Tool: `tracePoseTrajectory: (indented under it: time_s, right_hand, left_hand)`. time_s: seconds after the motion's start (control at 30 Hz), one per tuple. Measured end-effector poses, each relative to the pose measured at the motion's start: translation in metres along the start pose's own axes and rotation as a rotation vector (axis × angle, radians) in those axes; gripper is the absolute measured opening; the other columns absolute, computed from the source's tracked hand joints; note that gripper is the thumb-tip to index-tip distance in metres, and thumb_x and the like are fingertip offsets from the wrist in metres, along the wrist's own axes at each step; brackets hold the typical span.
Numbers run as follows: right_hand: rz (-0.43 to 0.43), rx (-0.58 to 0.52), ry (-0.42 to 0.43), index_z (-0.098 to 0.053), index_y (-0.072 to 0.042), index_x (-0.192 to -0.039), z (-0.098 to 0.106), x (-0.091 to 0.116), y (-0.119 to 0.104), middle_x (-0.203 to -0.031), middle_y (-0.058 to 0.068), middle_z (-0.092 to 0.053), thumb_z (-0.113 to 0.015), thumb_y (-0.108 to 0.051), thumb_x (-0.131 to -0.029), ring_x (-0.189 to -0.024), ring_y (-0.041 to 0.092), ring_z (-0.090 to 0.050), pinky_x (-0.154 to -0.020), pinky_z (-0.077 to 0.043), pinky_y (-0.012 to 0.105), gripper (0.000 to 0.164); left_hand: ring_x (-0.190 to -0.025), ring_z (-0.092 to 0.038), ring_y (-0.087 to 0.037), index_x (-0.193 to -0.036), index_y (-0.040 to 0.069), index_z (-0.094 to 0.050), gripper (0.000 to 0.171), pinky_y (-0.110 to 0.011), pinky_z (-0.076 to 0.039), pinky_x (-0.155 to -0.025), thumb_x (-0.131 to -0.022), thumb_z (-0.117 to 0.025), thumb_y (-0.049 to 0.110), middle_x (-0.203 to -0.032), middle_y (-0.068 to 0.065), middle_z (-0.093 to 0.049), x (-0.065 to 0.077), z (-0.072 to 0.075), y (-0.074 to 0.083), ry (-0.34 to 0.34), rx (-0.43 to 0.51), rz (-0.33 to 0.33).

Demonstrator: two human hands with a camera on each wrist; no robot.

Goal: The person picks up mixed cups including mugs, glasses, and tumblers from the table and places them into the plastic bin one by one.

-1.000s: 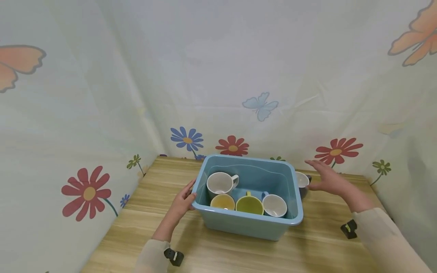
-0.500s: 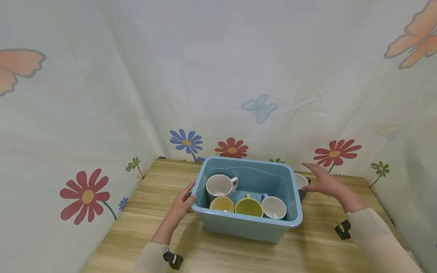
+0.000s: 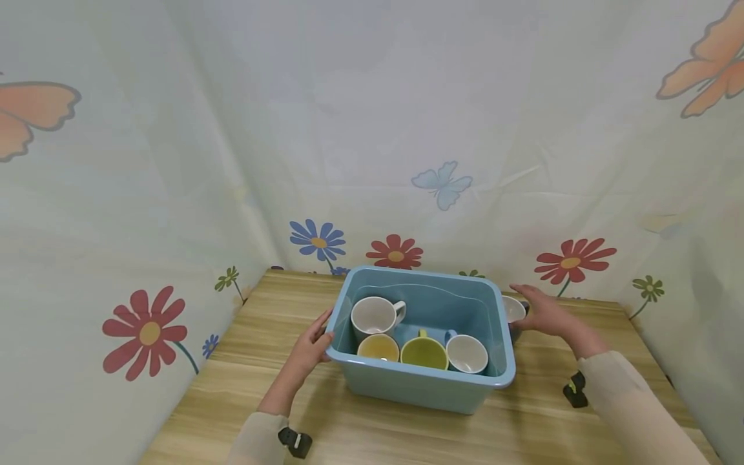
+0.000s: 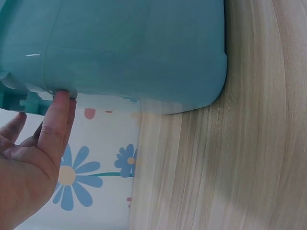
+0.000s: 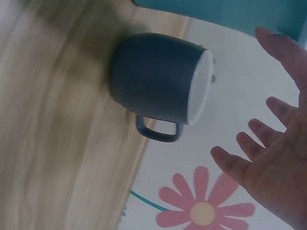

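A light blue plastic bin (image 3: pixel 421 387) stands on the table, holding a white mug (image 3: pixel 372 316), a mug with a yellow inside (image 3: pixel 379 347), a green mug (image 3: pixel 425 353) and a white-lined mug with a blue handle (image 3: pixel 467 353). My left hand (image 3: pixel 309 345) rests at its left end. In the left wrist view, straight fingers (image 4: pixel 56 122) touch the wall below the rim. Right of the bin stands a dark blue mug (image 5: pixel 156 79), white inside, partly hidden by the bin in the head view. My right hand (image 3: pixel 549 315) is spread beside that mug, apart from it in the right wrist view.
The wood-grain table (image 3: pixel 244 349) is bounded by a white curtain (image 3: pixel 349 129) printed with flowers and butterflies, at the back and both sides. The dark mug's handle (image 5: pixel 160 134) points away from the bin.
My right hand has moved left and slightly downward in the head view, closer to the dark blue mug. My left hand stays at the bin's left end.
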State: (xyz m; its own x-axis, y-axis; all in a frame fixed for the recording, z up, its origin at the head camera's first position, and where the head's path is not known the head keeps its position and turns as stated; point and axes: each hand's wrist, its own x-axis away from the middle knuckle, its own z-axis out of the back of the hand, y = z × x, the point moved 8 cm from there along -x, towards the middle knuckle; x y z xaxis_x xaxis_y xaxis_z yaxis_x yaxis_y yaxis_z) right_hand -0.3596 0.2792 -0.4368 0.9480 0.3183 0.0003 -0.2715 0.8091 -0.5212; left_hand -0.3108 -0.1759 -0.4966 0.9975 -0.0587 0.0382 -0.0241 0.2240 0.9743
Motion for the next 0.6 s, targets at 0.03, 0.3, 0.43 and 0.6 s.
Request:
tracePoseTrajectory:
  time_s: [0.03,0.3,0.43,0.6]
  right_hand:
    - [0.005,-0.006,-0.002,-0.036,0.009,-0.15,-0.002,-0.001,0.0,-0.152,0.042,-0.034,-0.084,-0.021,-0.08,-0.136,0.062,-0.036,-0.104,-0.04,0.076,0.091]
    - [0.006,-0.036,0.001,-0.032,0.009,-0.152,-0.012,-0.011,0.006,-0.153,0.044,-0.029,-0.082,-0.021,-0.082,-0.135,0.063,-0.035,-0.102,-0.042,0.076,0.091]
    - [-0.021,-0.059,-0.008,-0.03,0.009,-0.153,-0.017,-0.015,0.014,-0.154,0.044,-0.029,-0.08,-0.02,-0.084,-0.136,0.062,-0.033,-0.104,-0.04,0.076,0.09]
    - [-0.054,-0.06,-0.033,-0.03,0.01,-0.153,-0.025,-0.02,0.024,-0.154,0.043,-0.029,-0.081,-0.022,-0.083,-0.138,0.062,-0.031,-0.106,-0.036,0.078,0.092]
  left_hand:
    - [-0.106,-0.065,-0.028,-0.16,0.012,-0.036,0.06,-0.032,-0.059,-0.072,-0.101,-0.049,0.011,-0.148,-0.034,-0.051,0.0,0.0,0.0,-0.001,0.002,0.001]
    - [-0.105,-0.065,-0.027,-0.16,0.012,-0.036,0.061,-0.029,-0.058,-0.071,-0.1,-0.049,0.011,-0.147,-0.034,-0.052,0.0,0.002,-0.002,0.003,0.008,0.001]
    - [-0.104,-0.066,-0.027,-0.16,0.012,-0.036,0.061,-0.029,-0.059,-0.071,-0.1,-0.048,0.011,-0.146,-0.034,-0.052,0.0,0.002,-0.003,0.003,0.021,-0.001]
    - [-0.103,-0.066,-0.027,-0.159,0.011,-0.037,0.06,-0.03,-0.059,-0.071,-0.1,-0.048,0.009,-0.145,-0.035,-0.052,0.001,0.001,-0.003,0.007,0.038,-0.004]
